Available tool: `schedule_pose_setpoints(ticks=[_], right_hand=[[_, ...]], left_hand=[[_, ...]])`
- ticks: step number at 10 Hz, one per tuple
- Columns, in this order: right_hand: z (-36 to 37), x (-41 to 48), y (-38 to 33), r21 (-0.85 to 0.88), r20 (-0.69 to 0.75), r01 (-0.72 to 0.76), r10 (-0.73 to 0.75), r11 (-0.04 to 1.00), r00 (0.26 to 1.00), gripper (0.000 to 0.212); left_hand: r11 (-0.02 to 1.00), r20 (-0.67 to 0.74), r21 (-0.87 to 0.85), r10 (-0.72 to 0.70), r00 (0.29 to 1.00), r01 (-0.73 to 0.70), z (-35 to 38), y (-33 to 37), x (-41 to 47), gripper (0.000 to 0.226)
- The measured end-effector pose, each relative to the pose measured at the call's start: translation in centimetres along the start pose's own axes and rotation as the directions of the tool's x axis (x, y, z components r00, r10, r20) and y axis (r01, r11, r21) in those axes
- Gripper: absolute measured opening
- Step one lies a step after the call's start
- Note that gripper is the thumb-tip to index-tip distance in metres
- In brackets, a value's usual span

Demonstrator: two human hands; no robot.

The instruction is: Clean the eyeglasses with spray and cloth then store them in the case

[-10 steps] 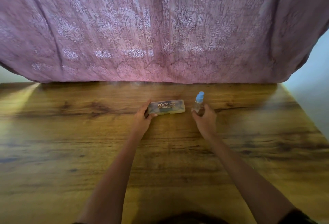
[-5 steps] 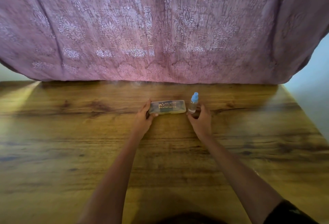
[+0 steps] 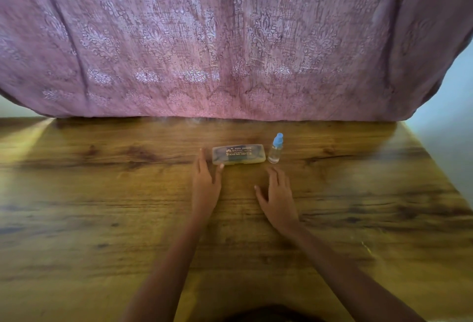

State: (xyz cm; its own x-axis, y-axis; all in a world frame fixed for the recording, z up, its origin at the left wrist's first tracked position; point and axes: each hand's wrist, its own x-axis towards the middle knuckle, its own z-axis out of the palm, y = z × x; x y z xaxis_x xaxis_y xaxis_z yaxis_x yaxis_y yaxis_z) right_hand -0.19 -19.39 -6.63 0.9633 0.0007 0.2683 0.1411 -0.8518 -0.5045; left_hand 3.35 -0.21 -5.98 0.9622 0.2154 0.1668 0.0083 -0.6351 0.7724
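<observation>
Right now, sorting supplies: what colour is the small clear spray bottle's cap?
Light blue cap, clearest in the head view.

A: so the curtain is this dusty pink-mauve with a paler, kinda shiny damask-style floral print all over it, plus darker vertical folds.

B: yeah and the table is warm golden-brown wood, dark brown grain streaks and a few knots. there's a lighter yellow patch at the far left edge.

A: case looks translucent and yellowish-beige, dark stuff showing through, with gold-orange lettering on top. can't read most of it tbh.

B: spray bottle is see-through clear with a light blue cap. wall on the right is pale blue-white.
</observation>
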Motion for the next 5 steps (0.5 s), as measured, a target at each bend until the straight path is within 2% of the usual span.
schedule_pose_setpoints(ticks=[1, 2, 3, 5], right_hand=[[0.6, -1.0, -0.8, -0.121, 0.119, 0.148, -0.133, 0.982, 0.984, 0.06], [1.0, -1.8, -1.1, -0.192, 0.187, 0.164, -0.128, 0.968, 0.974, 0.062], [1.4, -1.9, -0.9, -0.264, 0.222, 0.131, -0.072, 0.956, 0.972, 0.061], [1.6, -1.8, -1.4, -0.296, 0.265, 0.121, -0.04, 0.948, 0.963, 0.064]], left_hand=[[0.983, 0.076, 0.169, 0.065, 0.995, -0.077, 1.0, 0.7, -3.2, 0.073], [0.907, 0.146, 0.366, 0.164, 0.976, -0.208, 2.1, 0.9, -6.0, 0.068], [0.839, 0.192, 0.502, 0.127, 0.973, -0.209, 2.6, 0.7, -6.8, 0.062], [0.779, 0.268, 0.578, 0.097, 0.959, -0.241, 2.6, 1.1, -6.7, 0.06]])
